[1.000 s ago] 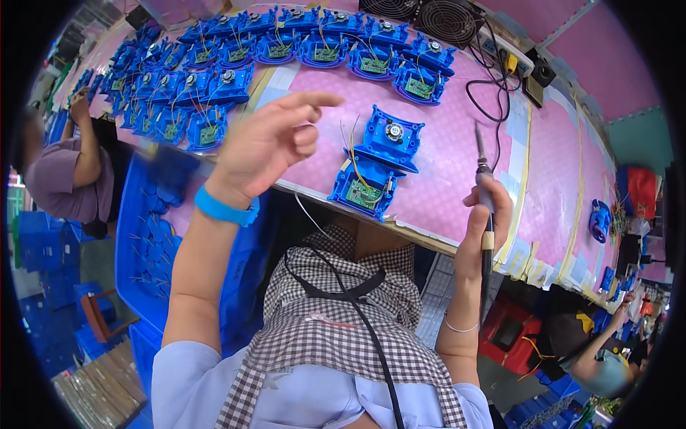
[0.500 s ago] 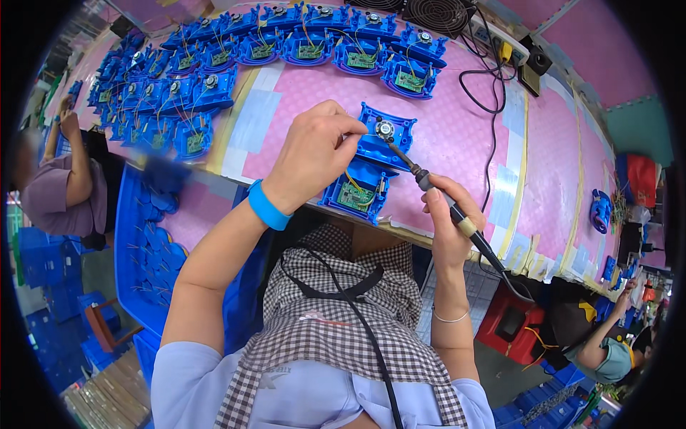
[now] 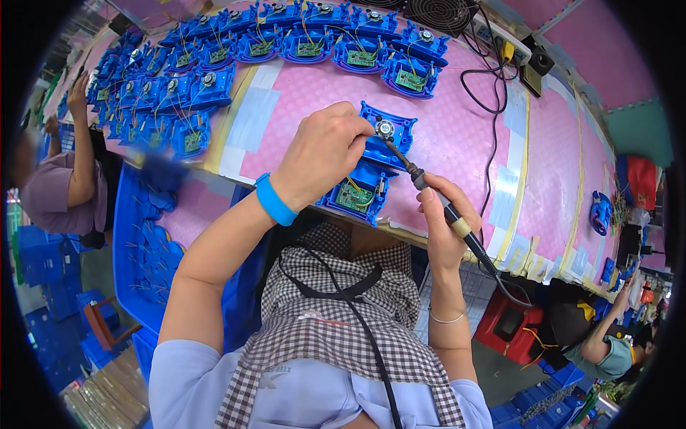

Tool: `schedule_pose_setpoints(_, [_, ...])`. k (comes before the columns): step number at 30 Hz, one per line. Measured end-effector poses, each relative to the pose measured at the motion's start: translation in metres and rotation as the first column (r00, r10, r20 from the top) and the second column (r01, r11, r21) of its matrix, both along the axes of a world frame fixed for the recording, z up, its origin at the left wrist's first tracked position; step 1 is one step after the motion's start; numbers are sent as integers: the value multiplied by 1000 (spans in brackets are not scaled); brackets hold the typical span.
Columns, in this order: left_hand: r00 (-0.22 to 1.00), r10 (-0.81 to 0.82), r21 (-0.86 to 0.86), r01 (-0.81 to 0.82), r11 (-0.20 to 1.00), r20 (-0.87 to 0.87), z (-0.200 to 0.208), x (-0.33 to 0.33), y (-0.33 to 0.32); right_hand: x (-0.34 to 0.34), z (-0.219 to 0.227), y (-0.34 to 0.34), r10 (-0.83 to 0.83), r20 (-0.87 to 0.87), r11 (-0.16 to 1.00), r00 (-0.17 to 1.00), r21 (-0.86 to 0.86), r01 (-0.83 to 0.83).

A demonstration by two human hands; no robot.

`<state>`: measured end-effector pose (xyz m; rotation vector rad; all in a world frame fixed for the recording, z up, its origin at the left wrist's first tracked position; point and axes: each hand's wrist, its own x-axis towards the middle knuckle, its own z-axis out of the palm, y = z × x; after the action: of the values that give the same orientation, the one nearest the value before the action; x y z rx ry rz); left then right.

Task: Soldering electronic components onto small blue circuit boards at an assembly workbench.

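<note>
Before me on the pink table lies a blue plastic housing half (image 3: 402, 143) with a small round speaker (image 3: 386, 128) set in it. Beside it, nearer to me, sits a second blue half with a green circuit board (image 3: 353, 196) and yellow wires. My left hand (image 3: 323, 154) is closed, thumb and forefinger pinching a thin wire at the speaker's left edge; the fingers mostly hide it. In my right hand (image 3: 450, 225) is a soldering iron (image 3: 477, 248), gripped like a pen, its tip at the speaker's lower edge.
Several rows of similar blue housings (image 3: 307, 46) fill the far and left table. A blue bin (image 3: 128, 250) of blue parts stands at left. A power strip (image 3: 504, 39), black cable (image 3: 493, 107) and fan (image 3: 437, 14) are at the back. Other people work left and right.
My left hand has shifted slightly right, closer to the speaker. The soldering iron's handle has dipped a little left, with its tip still at the speaker's lower edge.
</note>
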<state>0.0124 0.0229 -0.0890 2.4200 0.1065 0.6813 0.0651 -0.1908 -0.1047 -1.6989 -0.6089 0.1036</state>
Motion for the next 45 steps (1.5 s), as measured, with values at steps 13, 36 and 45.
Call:
schedule_pose_setpoints(13, [996, 2, 110, 8, 994, -89, 9, 7, -20, 13, 9, -14, -75, 59, 996, 995, -44, 78])
schedule_pose_setpoints(36, [962, 235, -318, -182, 931, 138, 22, -6, 7, 15, 10, -14, -4, 101, 998, 995, -57, 10])
schedule_pose_setpoints(45, [953, 242, -174, -274, 946, -182, -9, -11, 20, 16, 12, -14, -67, 41, 998, 997, -16, 68])
